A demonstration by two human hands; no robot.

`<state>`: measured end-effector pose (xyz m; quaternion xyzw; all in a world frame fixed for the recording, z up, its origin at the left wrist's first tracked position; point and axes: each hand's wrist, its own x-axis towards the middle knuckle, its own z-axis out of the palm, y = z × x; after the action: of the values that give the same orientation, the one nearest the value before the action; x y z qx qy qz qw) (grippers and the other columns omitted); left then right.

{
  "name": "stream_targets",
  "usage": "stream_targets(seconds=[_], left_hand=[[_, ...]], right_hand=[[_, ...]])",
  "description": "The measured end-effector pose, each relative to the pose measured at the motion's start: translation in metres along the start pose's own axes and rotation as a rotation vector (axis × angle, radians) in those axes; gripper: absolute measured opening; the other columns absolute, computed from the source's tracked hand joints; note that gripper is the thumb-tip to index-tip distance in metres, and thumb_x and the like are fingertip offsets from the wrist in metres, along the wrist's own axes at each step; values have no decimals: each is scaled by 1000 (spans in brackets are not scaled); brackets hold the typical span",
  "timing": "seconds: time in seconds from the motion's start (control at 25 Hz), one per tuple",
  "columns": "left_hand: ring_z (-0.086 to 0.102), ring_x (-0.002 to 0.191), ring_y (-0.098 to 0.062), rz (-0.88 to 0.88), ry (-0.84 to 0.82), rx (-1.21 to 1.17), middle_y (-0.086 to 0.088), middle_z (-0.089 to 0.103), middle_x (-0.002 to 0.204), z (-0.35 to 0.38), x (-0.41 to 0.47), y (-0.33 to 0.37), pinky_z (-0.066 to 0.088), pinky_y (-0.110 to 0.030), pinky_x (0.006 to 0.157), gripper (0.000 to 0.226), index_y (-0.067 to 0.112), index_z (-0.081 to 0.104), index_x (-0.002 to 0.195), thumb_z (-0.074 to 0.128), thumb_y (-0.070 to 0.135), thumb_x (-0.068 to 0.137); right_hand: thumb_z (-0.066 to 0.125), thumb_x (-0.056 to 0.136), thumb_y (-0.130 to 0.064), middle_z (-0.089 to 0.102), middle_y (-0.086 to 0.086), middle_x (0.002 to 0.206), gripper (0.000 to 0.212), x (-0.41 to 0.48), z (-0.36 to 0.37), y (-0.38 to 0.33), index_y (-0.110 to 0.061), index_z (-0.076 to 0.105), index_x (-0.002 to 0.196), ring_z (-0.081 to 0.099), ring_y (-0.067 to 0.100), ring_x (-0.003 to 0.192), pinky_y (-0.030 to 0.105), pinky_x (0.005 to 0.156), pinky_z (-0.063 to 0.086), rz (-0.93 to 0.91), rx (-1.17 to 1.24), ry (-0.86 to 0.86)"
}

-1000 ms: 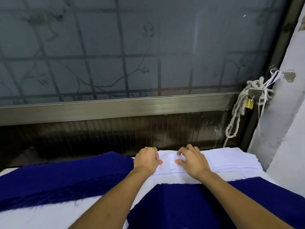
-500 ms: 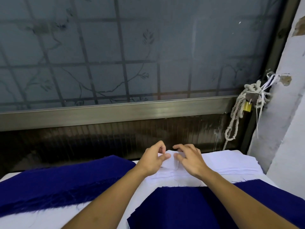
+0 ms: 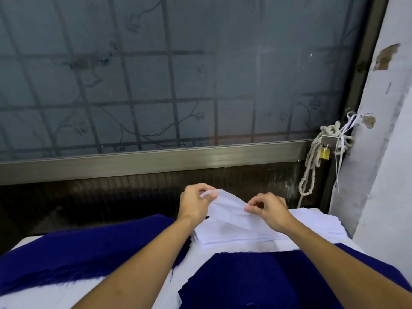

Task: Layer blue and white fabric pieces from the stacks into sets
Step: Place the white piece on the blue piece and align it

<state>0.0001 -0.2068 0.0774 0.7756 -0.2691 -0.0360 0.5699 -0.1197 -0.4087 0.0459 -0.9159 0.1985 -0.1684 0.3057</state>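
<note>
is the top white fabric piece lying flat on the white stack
No, the left hand and right hand pinch the thin white fabric piece and hold its edge raised above the white fabric stack.

You're in what looks like a small garment-cutting workroom: your counter [image 3: 44, 297] carries a stack of cut white pieces [image 3: 312, 224] at 12 o'clock and frayed blue fabric [image 3: 78, 257] at 9 o'clock. Beyond it at 12 o'clock is a frosted, barred window [image 3: 200, 85], with a padlock [image 3: 391, 154] and knotted rope [image 3: 311, 166] at 2 o'clock beside a chipped plaster wall [image 3: 390, 197].
</note>
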Motion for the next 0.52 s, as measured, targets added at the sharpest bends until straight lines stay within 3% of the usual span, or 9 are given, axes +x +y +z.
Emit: stream_targets(seconds=[0.12, 0.24, 0.36, 0.52], left_hand=[[67, 83, -3, 46, 71, 20, 12, 75, 81, -30, -10, 19, 45, -6, 59, 14, 23, 78, 83, 69, 18, 93], [66, 82, -3, 107, 112, 48, 13, 73, 80, -55, -25, 39, 46, -17, 65, 14, 25, 78, 86, 68, 21, 95], [66, 85, -6, 133, 183, 24, 11, 74, 82, -85, -36, 57, 45, -22, 68, 13, 26, 77, 86, 68, 23, 95], [66, 85, -5, 143, 257, 33, 13, 73, 84, -131, -50, 73, 45, -22, 66, 12, 27, 76, 85, 70, 25, 95]], right_hand=[[71, 90, -44, 64, -16, 92, 13, -10, -17, -11, -40, 66, 80, 47, 9, 111, 38, 109, 26, -85, -186, 7], [67, 94, -44, 61, -12, 87, 18, -24, -24, -31, -36, 55, 82, 46, 6, 104, 36, 113, 24, -164, -265, 36], [67, 96, -34, 61, -9, 76, 23, -39, -28, -51, -35, 47, 84, 55, 6, 88, 34, 116, 28, -213, -226, 57], [70, 93, -35, 66, -12, 87, 12, -60, -44, -73, -37, 62, 102, 55, 8, 96, 38, 107, 39, -213, -216, 87]])
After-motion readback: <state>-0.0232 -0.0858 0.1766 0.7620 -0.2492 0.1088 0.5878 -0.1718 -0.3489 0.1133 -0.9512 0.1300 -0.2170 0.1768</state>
